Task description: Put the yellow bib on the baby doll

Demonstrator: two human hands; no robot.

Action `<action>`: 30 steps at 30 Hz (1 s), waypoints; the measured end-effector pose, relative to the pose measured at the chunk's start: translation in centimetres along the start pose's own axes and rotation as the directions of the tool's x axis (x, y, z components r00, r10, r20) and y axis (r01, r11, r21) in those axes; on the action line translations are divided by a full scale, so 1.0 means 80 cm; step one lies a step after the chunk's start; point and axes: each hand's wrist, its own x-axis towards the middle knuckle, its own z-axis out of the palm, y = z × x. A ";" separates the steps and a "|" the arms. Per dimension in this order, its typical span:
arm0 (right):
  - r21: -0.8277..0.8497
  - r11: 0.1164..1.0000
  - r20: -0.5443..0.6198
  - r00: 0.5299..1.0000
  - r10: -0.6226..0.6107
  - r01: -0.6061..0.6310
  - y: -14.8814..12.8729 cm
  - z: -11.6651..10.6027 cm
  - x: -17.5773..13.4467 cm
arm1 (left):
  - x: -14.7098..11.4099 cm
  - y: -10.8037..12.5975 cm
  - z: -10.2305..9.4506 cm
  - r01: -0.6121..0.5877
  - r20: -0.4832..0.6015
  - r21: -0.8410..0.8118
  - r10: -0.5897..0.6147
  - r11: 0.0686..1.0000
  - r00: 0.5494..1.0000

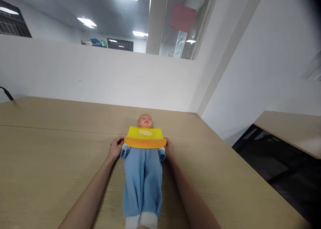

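Observation:
A baby doll (pixel 143 179) in light blue clothes with white feet lies on its back on the table, its head away from me. Across its chest, below the chin, lies a yellow bib (pixel 135 132) with a white citrus-slice print and an orange pocket along the lower edge. My left hand (pixel 116 148) is closed at the bib's left edge, beside the doll's sleeve. At the opposite edge, my right hand (pixel 169 148) grips the bib too, its fingertips partly hidden behind it.
The wooden table (pixel 62 162) has a seam running across it and ends at a white wall (pixel 112 78) with a window above. To the right, past the table's edge, stands another table (pixel 291 128) with a dark underside. A black cable (pixel 7 93) shows at the far left.

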 end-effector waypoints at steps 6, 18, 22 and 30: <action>0.070 0.996 -0.133 0.990 -0.041 0.051 -0.017 -0.013 -0.055 | -0.056 0.022 -0.011 -0.025 -0.020 0.013 0.026 1.000 0.999; 0.003 0.990 -0.054 0.988 -0.142 0.142 -0.021 -0.002 -0.088 | -0.074 0.025 0.001 -0.099 -0.027 0.012 0.099 0.995 0.995; -0.093 0.982 -0.076 0.982 -0.171 0.164 -0.018 0.002 -0.084 | -0.070 0.021 0.005 -0.089 -0.076 0.032 0.092 0.995 0.993; -0.174 0.975 -0.075 0.985 -0.156 0.141 -0.018 0.002 -0.083 | -0.070 0.011 0.002 -0.116 -0.106 0.096 0.126 0.989 0.986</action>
